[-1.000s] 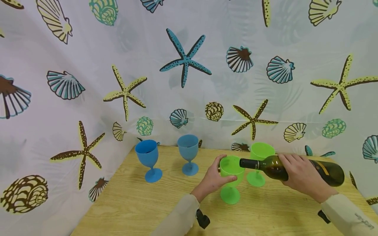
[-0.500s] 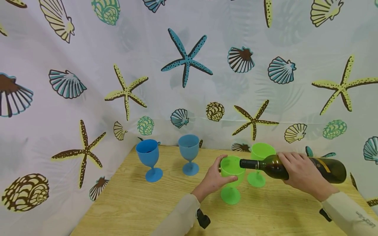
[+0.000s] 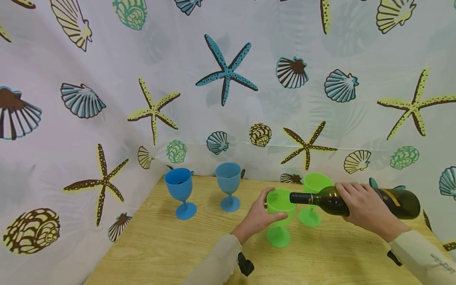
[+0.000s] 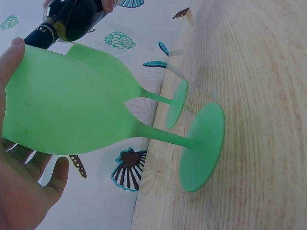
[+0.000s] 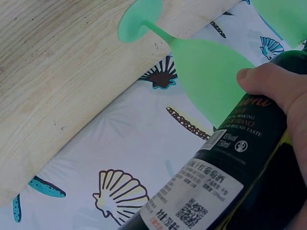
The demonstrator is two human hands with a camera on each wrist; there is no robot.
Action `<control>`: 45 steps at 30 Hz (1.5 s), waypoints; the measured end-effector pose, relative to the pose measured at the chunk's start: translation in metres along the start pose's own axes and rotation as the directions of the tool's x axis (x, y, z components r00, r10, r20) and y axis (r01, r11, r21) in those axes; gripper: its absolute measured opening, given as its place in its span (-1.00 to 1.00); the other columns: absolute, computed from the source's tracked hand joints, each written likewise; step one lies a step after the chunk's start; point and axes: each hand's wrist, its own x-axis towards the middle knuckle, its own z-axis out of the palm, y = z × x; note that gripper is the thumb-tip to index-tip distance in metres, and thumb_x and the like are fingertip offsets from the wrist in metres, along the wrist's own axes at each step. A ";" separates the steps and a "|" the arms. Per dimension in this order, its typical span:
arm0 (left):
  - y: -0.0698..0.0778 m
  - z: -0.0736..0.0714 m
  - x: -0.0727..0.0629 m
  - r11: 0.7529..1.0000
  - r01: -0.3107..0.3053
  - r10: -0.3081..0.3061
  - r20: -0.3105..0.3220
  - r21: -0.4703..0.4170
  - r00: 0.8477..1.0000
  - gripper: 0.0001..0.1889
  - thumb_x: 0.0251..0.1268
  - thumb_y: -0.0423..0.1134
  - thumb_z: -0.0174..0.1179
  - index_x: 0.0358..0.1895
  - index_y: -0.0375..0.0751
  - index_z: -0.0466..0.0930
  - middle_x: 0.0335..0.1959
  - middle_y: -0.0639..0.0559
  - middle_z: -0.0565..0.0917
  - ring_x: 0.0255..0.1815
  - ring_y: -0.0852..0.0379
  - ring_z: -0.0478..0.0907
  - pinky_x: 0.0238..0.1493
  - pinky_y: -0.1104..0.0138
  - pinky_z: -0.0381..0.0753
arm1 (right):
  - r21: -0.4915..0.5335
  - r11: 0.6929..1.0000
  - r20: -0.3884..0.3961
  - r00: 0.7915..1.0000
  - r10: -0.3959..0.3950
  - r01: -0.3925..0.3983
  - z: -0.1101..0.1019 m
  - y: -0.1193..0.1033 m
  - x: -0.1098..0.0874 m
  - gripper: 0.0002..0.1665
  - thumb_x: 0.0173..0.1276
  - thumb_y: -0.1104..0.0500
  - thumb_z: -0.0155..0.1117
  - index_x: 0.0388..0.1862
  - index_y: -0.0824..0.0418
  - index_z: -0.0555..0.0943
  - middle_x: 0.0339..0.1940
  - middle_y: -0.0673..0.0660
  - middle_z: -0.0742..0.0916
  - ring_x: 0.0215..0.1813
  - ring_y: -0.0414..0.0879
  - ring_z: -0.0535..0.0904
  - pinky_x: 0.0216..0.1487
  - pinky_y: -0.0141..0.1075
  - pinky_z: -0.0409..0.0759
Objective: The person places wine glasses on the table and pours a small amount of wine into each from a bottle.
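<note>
My left hand (image 3: pixel 259 217) grips a green plastic goblet (image 3: pixel 278 236) round its bowl, thumb on the near side and fingers behind. The goblet stands upright, its foot on the wooden table. My right hand (image 3: pixel 363 208) holds a dark glass wine bottle (image 3: pixel 400 202) round its body, lying nearly level. The bottle's mouth overlaps the goblet's rim in the head view; in the left wrist view its neck (image 4: pixel 42 36) reaches the rim. A white label (image 5: pixel 192 196) shows near my right thumb. Just behind stands a second green goblet (image 3: pixel 309 217), partly hidden by the bottle.
Two blue goblets stand at the back left: a darker one (image 3: pixel 179 190) and a lighter one (image 3: pixel 228 184). Behind the table (image 3: pixel 160 241) hangs a white cloth (image 3: pixel 249 107) printed with starfish and shells.
The bottle's base has risen a little, so the bottle lies closer to level, its mouth staying at the goblet's rim. The left hand keeps its grip on the goblet.
</note>
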 end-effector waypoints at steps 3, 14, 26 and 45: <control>0.000 0.000 -0.001 1.000 -0.001 0.001 0.009 -0.011 1.000 -0.11 0.12 -0.06 0.38 0.46 -0.07 0.04 0.21 -0.01 0.40 0.09 0.03 0.44 -0.03 0.19 0.51 | 0.003 1.000 -0.003 1.000 -0.006 0.006 0.000 0.000 0.000 0.18 -0.60 -0.03 0.74 0.07 0.44 0.43 -0.12 0.32 0.61 -0.16 0.23 0.56 -0.21 0.11 0.50; 0.001 -0.001 0.000 1.000 0.000 0.001 0.008 -0.013 1.000 -0.10 0.11 -0.02 0.38 0.47 -0.04 0.04 0.20 0.01 0.40 0.09 0.07 0.44 -0.03 0.20 0.51 | -0.006 1.000 -0.006 1.000 -0.030 0.030 -0.002 0.004 0.003 0.19 -0.62 -0.03 0.74 0.08 0.42 0.43 -0.10 0.32 0.61 -0.15 0.22 0.56 -0.22 0.10 0.51; -0.001 0.000 0.000 1.000 0.010 -0.010 0.009 -0.013 1.000 -0.10 0.11 -0.04 0.38 0.46 -0.05 0.05 0.20 -0.02 0.40 0.09 0.03 0.45 -0.06 0.21 0.53 | -0.019 0.999 -0.007 0.999 -0.047 0.047 -0.004 0.004 0.006 0.18 -0.61 -0.03 0.74 0.08 0.40 0.43 -0.10 0.31 0.60 -0.14 0.22 0.55 -0.23 0.10 0.51; 0.000 -0.001 -0.001 1.000 -0.009 0.009 0.005 0.012 1.000 -0.11 0.11 -0.02 0.38 0.46 -0.05 0.05 0.21 -0.01 0.40 0.10 0.06 0.44 -0.01 0.18 0.50 | -0.034 0.998 0.016 0.998 -0.057 0.058 -0.008 0.005 0.010 0.17 -0.60 0.00 0.75 0.09 0.38 0.41 -0.06 0.30 0.60 -0.11 0.21 0.55 -0.23 0.08 0.52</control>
